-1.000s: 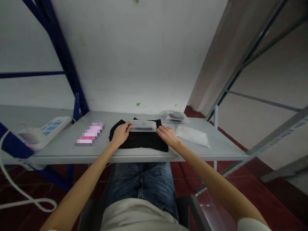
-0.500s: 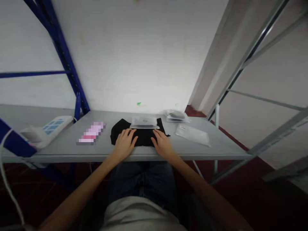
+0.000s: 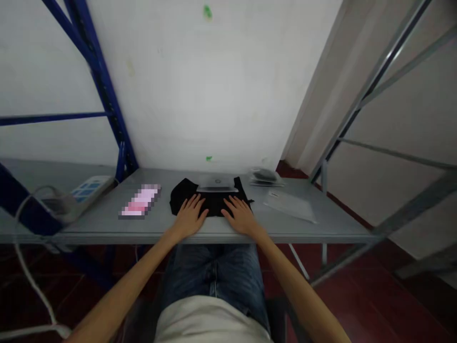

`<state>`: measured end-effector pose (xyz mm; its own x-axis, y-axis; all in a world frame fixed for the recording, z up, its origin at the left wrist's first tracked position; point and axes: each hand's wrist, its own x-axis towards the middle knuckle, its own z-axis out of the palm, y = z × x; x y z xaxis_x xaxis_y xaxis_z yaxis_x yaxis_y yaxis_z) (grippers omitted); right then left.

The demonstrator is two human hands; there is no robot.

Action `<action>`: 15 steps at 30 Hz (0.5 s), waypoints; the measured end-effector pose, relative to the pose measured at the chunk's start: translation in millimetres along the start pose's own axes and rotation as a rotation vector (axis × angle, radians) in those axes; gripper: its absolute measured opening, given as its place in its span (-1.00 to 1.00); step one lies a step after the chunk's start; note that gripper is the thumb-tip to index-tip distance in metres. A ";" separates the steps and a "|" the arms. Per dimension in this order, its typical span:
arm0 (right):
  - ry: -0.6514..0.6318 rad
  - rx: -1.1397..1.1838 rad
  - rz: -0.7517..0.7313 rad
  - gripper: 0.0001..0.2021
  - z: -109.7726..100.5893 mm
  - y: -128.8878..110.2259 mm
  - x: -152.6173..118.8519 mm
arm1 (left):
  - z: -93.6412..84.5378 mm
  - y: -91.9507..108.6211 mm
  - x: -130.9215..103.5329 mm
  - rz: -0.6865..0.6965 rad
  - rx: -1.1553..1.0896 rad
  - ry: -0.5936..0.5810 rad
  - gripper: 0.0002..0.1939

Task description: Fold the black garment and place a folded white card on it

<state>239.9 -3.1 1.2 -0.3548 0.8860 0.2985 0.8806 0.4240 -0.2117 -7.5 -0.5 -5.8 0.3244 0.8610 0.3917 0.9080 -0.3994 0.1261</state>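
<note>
Lap: blue jeans (image 3: 214,281) and a pale shirt hem lie nearest, below the surface edge, so the person sits close in.
Left hand (image 3: 189,216): flat, fingers spread, palm down on the near left part of the black cloth (image 3: 212,202); it grips nothing and seems to press the cloth flat.
Right hand (image 3: 241,215): likewise spread and flat on the near right part of the cloth, beside the left hand, holding nothing.
Black cloth: folded, lying on the grey surface (image 3: 107,224) under both hands' fingers, reaching away from them.
Clear packet (image 3: 217,183): rests on the cloth's far edge, just beyond the fingertips.
Left of hands: a pink blurred patch (image 3: 140,202), then a white power strip (image 3: 84,190) with its cable.
Right of hands: a flat plastic bag (image 3: 291,206); farther off, more small packets (image 3: 264,176).
</note>
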 end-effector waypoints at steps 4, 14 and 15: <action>0.029 -0.033 -0.027 -0.37 -0.9 -4.0 -4.0 | -6.3 2.7 -1.0 0.122 0.024 0.053 -0.39; 0.007 -0.051 -0.054 -0.35 -2.7 -8.6 -10.5 | -2.2 -8.4 -1.6 0.164 -0.092 -0.065 -0.33; -0.003 -0.044 -0.049 -0.34 -1.6 -7.4 -9.9 | -2.0 -9.5 -1.8 0.166 -0.098 -0.075 -0.32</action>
<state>237.4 -15.4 1.3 -0.3988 0.8648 0.3050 0.8751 0.4584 -0.1553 -17.2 1.2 -6.0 0.4894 0.8005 0.3460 0.8115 -0.5633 0.1554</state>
